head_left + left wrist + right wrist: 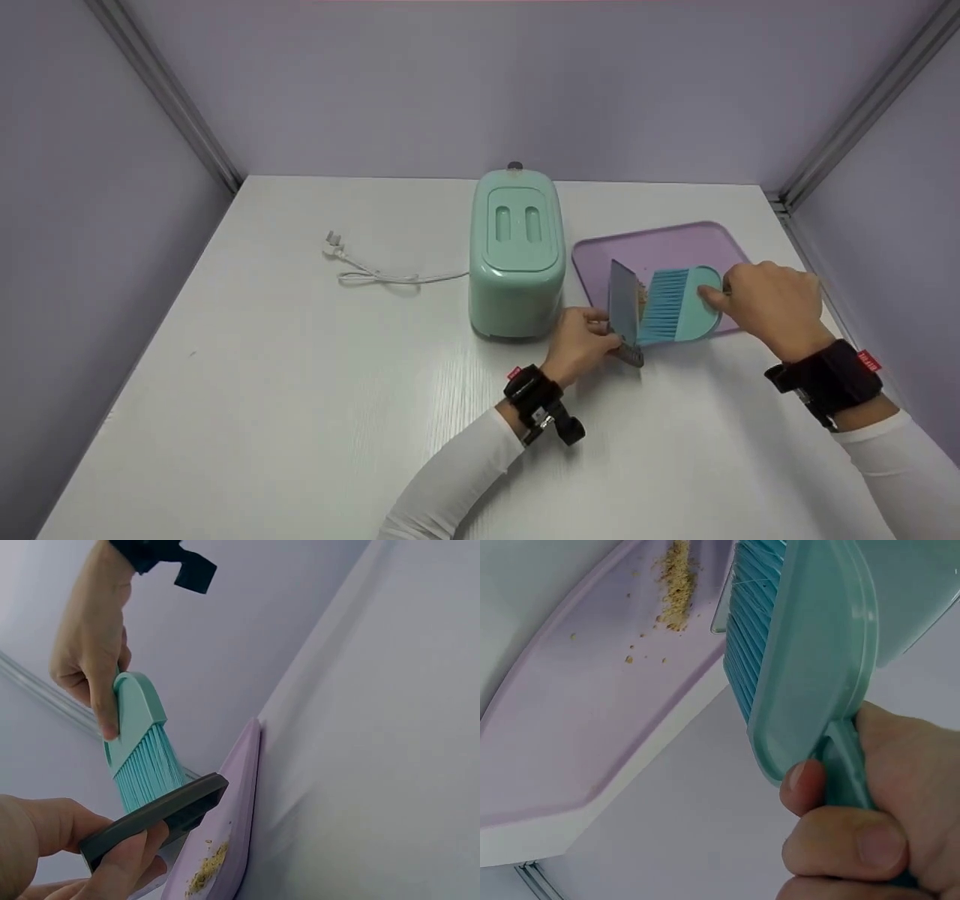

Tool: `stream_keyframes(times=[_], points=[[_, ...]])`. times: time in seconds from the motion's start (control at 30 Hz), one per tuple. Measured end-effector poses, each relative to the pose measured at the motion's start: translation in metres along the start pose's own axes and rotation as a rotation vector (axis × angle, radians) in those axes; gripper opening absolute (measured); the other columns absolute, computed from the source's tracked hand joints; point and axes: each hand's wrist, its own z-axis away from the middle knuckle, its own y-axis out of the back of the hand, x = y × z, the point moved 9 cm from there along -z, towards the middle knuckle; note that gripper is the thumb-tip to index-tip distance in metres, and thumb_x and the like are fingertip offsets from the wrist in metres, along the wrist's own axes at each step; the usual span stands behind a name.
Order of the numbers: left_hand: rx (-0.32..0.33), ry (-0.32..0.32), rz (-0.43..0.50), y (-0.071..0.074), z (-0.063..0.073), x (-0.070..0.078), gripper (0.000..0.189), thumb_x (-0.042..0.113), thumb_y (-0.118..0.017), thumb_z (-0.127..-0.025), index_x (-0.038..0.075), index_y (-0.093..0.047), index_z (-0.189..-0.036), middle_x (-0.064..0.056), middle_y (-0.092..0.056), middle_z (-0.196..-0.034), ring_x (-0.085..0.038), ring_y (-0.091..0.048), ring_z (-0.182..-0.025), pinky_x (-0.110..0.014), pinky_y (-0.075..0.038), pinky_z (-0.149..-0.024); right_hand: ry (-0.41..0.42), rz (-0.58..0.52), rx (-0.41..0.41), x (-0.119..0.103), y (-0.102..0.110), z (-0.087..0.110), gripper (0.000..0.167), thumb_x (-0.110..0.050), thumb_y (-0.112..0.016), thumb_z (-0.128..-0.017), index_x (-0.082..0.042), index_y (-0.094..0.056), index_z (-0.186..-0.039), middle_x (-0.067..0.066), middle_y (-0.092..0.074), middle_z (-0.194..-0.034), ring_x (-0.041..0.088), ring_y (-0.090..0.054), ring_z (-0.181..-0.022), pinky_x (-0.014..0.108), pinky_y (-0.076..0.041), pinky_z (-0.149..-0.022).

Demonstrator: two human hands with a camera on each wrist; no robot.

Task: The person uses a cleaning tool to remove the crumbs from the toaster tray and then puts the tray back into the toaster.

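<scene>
My left hand (579, 346) pinches the thick dark edge of a grey flat scraper (622, 300), which stands tilted up over the front left of a purple tray (690, 236). My right hand (776, 304) grips the short handle of a mint-green brush (697, 300) with blue bristles (754, 615). The bristle tips are close to the scraper's face; contact cannot be made out. Beside the scraper, yellow-brown crumbs (676, 592) lie heaped on the tray, with a few scattered bits around. The left wrist view also shows the brush (139, 720) above the scraper's dark edge (157, 817).
A mint-green toaster (517, 255) with a closed lid stands left of the tray, close to my left hand. Its white cord (405, 280) and plug (333, 246) lie on the white table (285, 390). Pale walls (420, 90) enclose the back and sides.
</scene>
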Motion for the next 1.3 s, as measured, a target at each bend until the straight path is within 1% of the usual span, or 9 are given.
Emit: stream_keyframes(times=[0.17,0.33,0.43,0.57,0.67,0.83,1.0,1.1,1.3], points=[[-0.001,-0.014,-0.004,-0.001,0.0,0.0,0.039,-0.001,-0.067,-0.072,-0.002,-0.058,-0.11,-0.005,-0.065,-0.088,-0.007,-0.062,-0.071,-0.022,-0.051,-0.057,0.022,0.038,0.08,-0.004,0.005,-0.004,0.051,-0.043,-0.063,-0.078,-0.014,-0.038,-0.044,-0.005,-0.019,-0.045,0.012,-0.019,-0.041,0.025,-0.009,-0.037],[0.008,-0.03,-0.03,0.0,0.0,0.0,0.039,0.0,-0.067,-0.071,-0.001,-0.059,-0.109,-0.004,-0.065,-0.089,-0.005,-0.061,-0.072,-0.022,-0.05,-0.057,0.007,0.044,0.096,-0.004,0.003,-0.009,0.051,-0.042,-0.062,-0.079,-0.014,-0.036,-0.044,-0.005,-0.018,-0.046,0.012,-0.018,-0.041,0.026,-0.009,-0.037],[0.003,-0.036,-0.013,0.0,0.001,0.001,0.039,-0.001,-0.067,-0.072,-0.001,-0.059,-0.11,-0.006,-0.064,-0.091,-0.007,-0.061,-0.071,-0.022,-0.051,-0.057,0.001,0.058,0.109,-0.004,0.002,-0.012,0.052,-0.042,-0.062,-0.079,-0.014,-0.035,-0.044,-0.005,-0.018,-0.046,0.012,-0.017,-0.042,0.026,-0.009,-0.037],[-0.012,-0.041,0.031,-0.003,0.001,0.001,0.039,-0.003,-0.065,-0.073,-0.003,-0.057,-0.111,-0.009,-0.064,-0.092,-0.009,-0.062,-0.069,-0.023,-0.051,-0.057,-0.018,0.064,0.094,-0.004,-0.001,-0.016,0.051,-0.042,-0.061,-0.08,-0.014,-0.037,-0.044,-0.004,-0.018,-0.046,0.013,-0.018,-0.041,0.027,-0.011,-0.036],[-0.017,-0.042,0.042,-0.003,0.001,0.001,0.038,-0.004,-0.065,-0.073,-0.004,-0.058,-0.11,-0.009,-0.064,-0.09,-0.009,-0.063,-0.068,-0.024,-0.051,-0.057,-0.03,0.067,0.086,-0.003,-0.003,-0.019,0.051,-0.042,-0.06,-0.081,-0.013,-0.038,-0.045,-0.004,-0.019,-0.045,0.014,-0.02,-0.04,0.027,-0.012,-0.036],[-0.021,-0.041,0.023,-0.004,0.002,0.002,0.036,-0.002,-0.065,-0.073,-0.003,-0.058,-0.109,-0.005,-0.065,-0.084,-0.009,-0.063,-0.067,-0.024,-0.051,-0.056,-0.035,0.082,0.105,0.0,-0.006,-0.023,0.052,-0.042,-0.06,-0.081,-0.013,-0.036,-0.044,-0.003,-0.02,-0.044,0.015,-0.022,-0.039,0.028,-0.014,-0.034],[-0.015,-0.037,-0.005,-0.003,0.002,0.003,0.037,-0.001,-0.066,-0.072,-0.001,-0.059,-0.109,-0.002,-0.064,-0.083,-0.007,-0.062,-0.069,-0.022,-0.051,-0.056,-0.049,0.082,0.111,0.007,-0.011,-0.027,0.054,-0.042,-0.058,-0.082,-0.013,-0.037,-0.043,-0.003,-0.02,-0.043,0.015,-0.023,-0.038,0.028,-0.015,-0.034],[-0.019,-0.033,0.0,-0.004,0.002,0.003,0.038,-0.001,-0.067,-0.072,-0.001,-0.059,-0.109,-0.003,-0.064,-0.083,-0.007,-0.062,-0.07,-0.022,-0.051,-0.056,-0.059,0.088,0.122,0.012,-0.014,-0.03,0.055,-0.042,-0.057,-0.083,-0.013,-0.036,-0.042,-0.003,-0.02,-0.042,0.015,-0.022,-0.037,0.028,-0.014,-0.034],[-0.023,-0.042,-0.013,-0.006,0.003,0.004,0.036,-0.002,-0.067,-0.072,-0.002,-0.06,-0.107,-0.003,-0.065,-0.081,-0.008,-0.062,-0.068,-0.022,-0.05,-0.056,-0.095,0.083,0.161,0.023,-0.019,-0.037,0.055,-0.042,-0.053,-0.085,-0.012,-0.034,-0.043,-0.002,-0.022,-0.041,0.015,-0.023,-0.036,0.028,-0.015,-0.031]])
